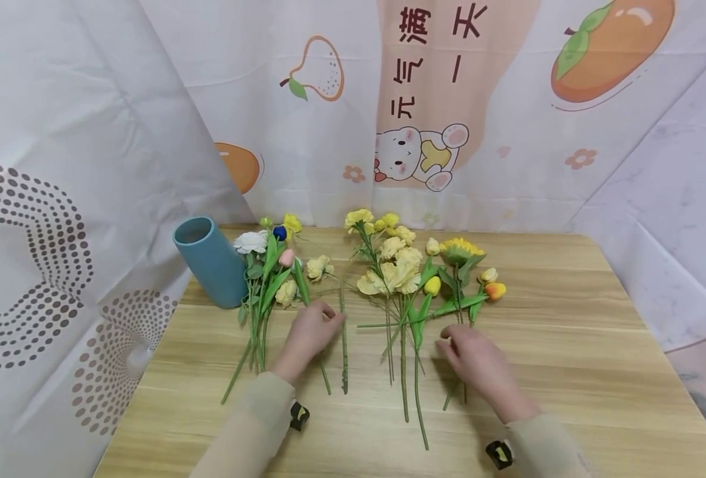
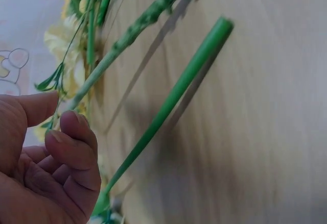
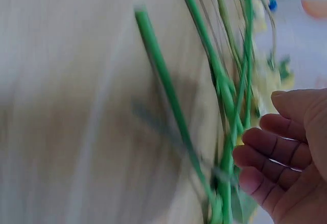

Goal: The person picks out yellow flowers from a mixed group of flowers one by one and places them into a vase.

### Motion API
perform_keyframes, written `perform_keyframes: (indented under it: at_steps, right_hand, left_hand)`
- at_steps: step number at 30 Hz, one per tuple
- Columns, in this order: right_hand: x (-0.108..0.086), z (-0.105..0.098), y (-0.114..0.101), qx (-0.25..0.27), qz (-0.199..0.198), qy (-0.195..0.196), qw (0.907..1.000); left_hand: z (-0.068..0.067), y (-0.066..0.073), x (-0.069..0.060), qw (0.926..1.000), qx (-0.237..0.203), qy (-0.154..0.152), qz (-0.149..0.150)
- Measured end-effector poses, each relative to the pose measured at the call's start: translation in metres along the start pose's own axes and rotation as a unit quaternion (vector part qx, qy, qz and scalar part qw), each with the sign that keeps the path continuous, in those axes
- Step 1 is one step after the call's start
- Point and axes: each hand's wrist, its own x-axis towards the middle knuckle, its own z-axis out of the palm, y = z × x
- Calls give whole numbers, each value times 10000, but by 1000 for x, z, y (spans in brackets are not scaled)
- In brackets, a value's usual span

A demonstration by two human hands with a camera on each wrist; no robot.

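Observation:
My left hand (image 1: 309, 333) pinches a long bumpy green flower stem (image 1: 345, 358) between thumb and fingertips. In the left wrist view, this stem (image 2: 135, 28) slants up from the fingertips, its shadow apart from it. A cream flower (image 1: 319, 267) lies near its upper end. Beside that hand is a smooth green stem (image 2: 173, 99). My right hand (image 1: 477, 362) hovers by the right-hand flowers, fingers loosely bent and holding nothing. Near it are a sunflower (image 1: 461, 250), an orange tulip (image 1: 495, 291) and green stems (image 3: 163, 76).
A blue vase (image 1: 212, 265) stands at the table's left back. Next to it lies a group of flowers with a white bloom (image 1: 251, 242) and a pink tulip (image 1: 287, 257). Pale yellow flowers (image 1: 397, 272) lie mid-table. A printed curtain (image 1: 341, 133) hangs behind the wooden table (image 1: 568, 345).

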Motion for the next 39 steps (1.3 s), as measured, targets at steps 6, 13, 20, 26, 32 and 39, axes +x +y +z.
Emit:
perform_keyframes:
  at_steps: [6, 13, 20, 26, 32, 39]
  right_hand:
    - [10, 20, -25, 201, 56, -100, 9997]
    - [20, 35, -42, -63, -730, 20, 9973]
    - [22, 47, -45, -195, -1153, -19, 9931]
    - [22, 50, -44, -144, -943, 156, 9953]
    - [21, 52, -49, -119, -275, 87, 9995]
    - [22, 51, -54, 284, 479, -52, 9984]
  left_hand:
    - [12, 0, 2, 9989, -348, -309, -61]
    - [15, -1, 3, 9969, -687, -358, 157]
    - [10, 0, 0, 9931, -1084, -370, 234]
    - [3, 9, -5, 9925, -1173, -150, 312]
    - [-1, 19, -11, 9935, -1025, 136, 476]
    - [-4, 25, -15, 9930, -964, 197, 646]
